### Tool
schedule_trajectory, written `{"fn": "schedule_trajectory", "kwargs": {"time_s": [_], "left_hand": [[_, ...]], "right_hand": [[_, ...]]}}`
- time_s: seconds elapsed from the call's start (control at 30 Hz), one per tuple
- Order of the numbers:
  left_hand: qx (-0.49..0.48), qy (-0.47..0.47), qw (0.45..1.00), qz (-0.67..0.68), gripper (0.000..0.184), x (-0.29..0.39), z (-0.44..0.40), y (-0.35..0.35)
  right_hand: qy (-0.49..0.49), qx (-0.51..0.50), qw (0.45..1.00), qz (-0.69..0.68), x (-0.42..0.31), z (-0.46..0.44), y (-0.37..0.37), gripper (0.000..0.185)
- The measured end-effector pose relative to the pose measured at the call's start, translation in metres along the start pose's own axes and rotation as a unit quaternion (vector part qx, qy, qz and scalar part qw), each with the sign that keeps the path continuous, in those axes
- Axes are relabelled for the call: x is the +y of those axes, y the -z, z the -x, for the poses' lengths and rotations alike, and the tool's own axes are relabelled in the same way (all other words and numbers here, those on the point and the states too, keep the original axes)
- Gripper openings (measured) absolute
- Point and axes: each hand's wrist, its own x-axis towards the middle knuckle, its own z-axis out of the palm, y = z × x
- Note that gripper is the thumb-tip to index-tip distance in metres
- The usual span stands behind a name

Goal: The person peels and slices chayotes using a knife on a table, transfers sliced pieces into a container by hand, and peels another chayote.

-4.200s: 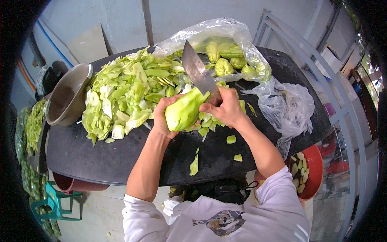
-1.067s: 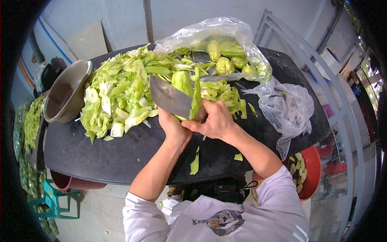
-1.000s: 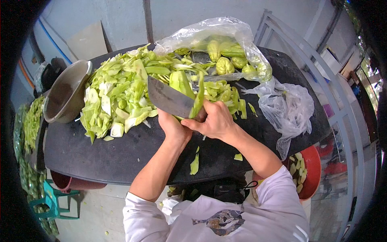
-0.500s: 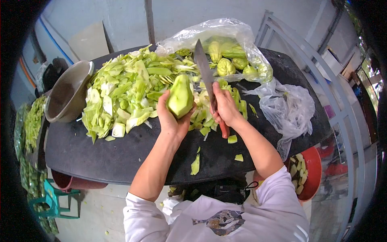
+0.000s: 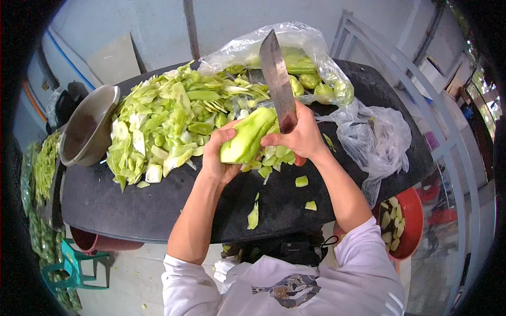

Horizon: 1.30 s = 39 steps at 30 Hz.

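A pale green chayote (image 5: 246,138), its skin mostly pared off, is gripped in my left hand (image 5: 217,158) above the table. My right hand (image 5: 303,134) is closed round the handle of a large knife (image 5: 279,79); the broad blade points up and away from me. My right thumb reaches toward the chayote's right side and looks to touch it. Behind my left hand spreads a big heap of green peelings (image 5: 168,116), with more scraps under the chayote. Part of the red handle shows below my right hand.
A clear plastic bag (image 5: 337,84) with whole chayotes (image 5: 311,80) lies at the back of the black table (image 5: 132,203). Crumpled plastic (image 5: 377,139) is on the right. A grey basin (image 5: 89,126) leans at the left; a red tub (image 5: 411,224) with cut pieces stands below right.
The chayote has turned from upright to tilted, its narrow end now to the upper right. My right hand and knife have come closer to it, the blade tip shifting right and up.
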Motion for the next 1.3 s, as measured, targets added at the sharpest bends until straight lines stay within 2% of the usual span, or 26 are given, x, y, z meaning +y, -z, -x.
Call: {"fn": "schedule_trajectory", "kwargs": {"time_s": [0.13, 0.23, 0.3, 0.43, 0.5, 0.83, 0.93, 1.03, 1.13, 1.2, 1.3], "left_hand": [[-0.043, 0.003, 0.999, -0.009, 0.065, -0.001, -0.005, 0.011], [-0.054, 0.0, 0.998, -0.015, 0.064, 0.002, -0.003, 0.01], [-0.059, 0.0, 0.998, -0.027, 0.062, 0.004, -0.002, 0.009], [-0.05, -0.014, 0.998, -0.04, 0.062, 0.005, -0.001, 0.009], [-0.056, -0.025, 0.997, -0.041, 0.061, 0.005, -0.002, 0.009], [-0.039, -0.065, 0.996, -0.042, 0.061, 0.004, 0.0, 0.006], [-0.042, -0.066, 0.996, -0.04, 0.06, 0.004, 0.0, 0.005], [-0.008, -0.085, 0.996, -0.032, 0.059, 0.001, 0.0, 0.002], [-0.015, -0.087, 0.996, -0.031, 0.059, 0.001, 0.0, 0.003], [-0.001, -0.09, 0.995, -0.03, 0.059, 0.0, 0.0, 0.004], [-0.011, -0.093, 0.995, -0.032, 0.058, 0.001, 0.0, 0.005]], "right_hand": [[0.022, 0.017, 0.999, -0.017, -0.004, 0.0, -0.002, 0.081], [0.043, 0.027, 0.998, 0.033, -0.004, 0.0, 0.002, 0.083], [-0.019, -0.013, 0.993, 0.115, -0.009, 0.002, 0.007, 0.086], [-0.015, 0.0, 0.989, 0.146, -0.009, 0.004, 0.005, 0.085], [0.05, 0.028, 0.98, 0.191, -0.007, 0.003, 0.004, 0.08], [0.026, 0.005, 0.979, 0.201, -0.014, 0.006, -0.005, 0.07], [0.016, 0.002, 0.981, 0.192, -0.014, 0.006, -0.007, 0.071], [0.054, 0.003, 0.98, 0.19, -0.016, 0.006, -0.008, 0.075], [0.03, -0.006, 0.982, 0.186, -0.014, 0.007, -0.008, 0.08], [-0.003, -0.029, 0.971, 0.239, -0.014, 0.007, -0.009, 0.083], [0.013, -0.025, 0.975, 0.221, -0.013, 0.008, -0.013, 0.086]]}}
